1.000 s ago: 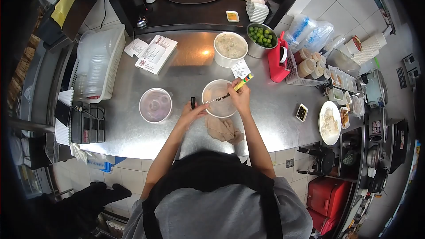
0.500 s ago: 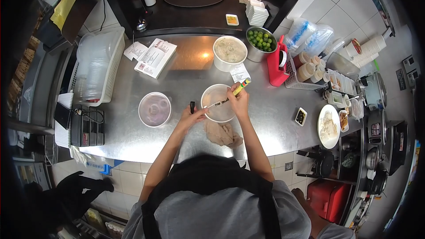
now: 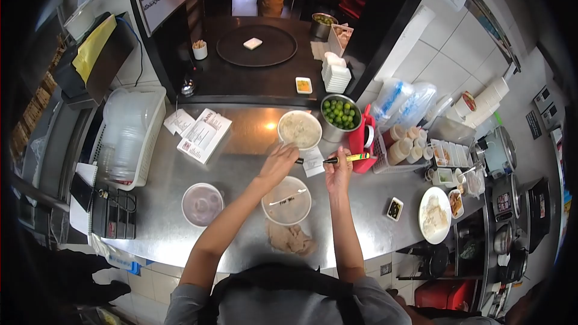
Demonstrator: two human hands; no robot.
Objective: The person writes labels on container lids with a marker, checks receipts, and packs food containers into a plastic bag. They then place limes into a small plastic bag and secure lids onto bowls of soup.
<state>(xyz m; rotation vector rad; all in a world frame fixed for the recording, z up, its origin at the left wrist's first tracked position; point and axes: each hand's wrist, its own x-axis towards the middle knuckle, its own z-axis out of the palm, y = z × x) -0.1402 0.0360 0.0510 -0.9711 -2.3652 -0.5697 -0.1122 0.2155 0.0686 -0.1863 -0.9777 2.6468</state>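
My right hand (image 3: pixel 338 173) grips a yellow-and-black marker (image 3: pixel 352 157), its dark tip pointing left over a printed receipt (image 3: pixel 313 164). My left hand (image 3: pixel 279 165) holds the black marker cap (image 3: pixel 299 160) in closed fingers, beside the front rim of a white tub (image 3: pixel 299 130) filled with pale food. Nearer to me stands a lidded round container (image 3: pixel 286 209) with handwriting on a white strip across its top. Below it lies a crumpled brown cloth (image 3: pixel 290 239).
At left are another lidded tub (image 3: pixel 203 204), a white box (image 3: pixel 205 136) and a basket of plastic containers (image 3: pixel 147 144). A pot of green citrus (image 3: pixel 341 114), a red holder (image 3: pixel 368 138) and a white plate (image 3: pixel 434 215) stand right. Two people are beyond the counter.
Both hands have moved forward from the lidded container toward the filled tub and receipt. The marker has left the strip. The camera view has tilted up, showing people beyond.
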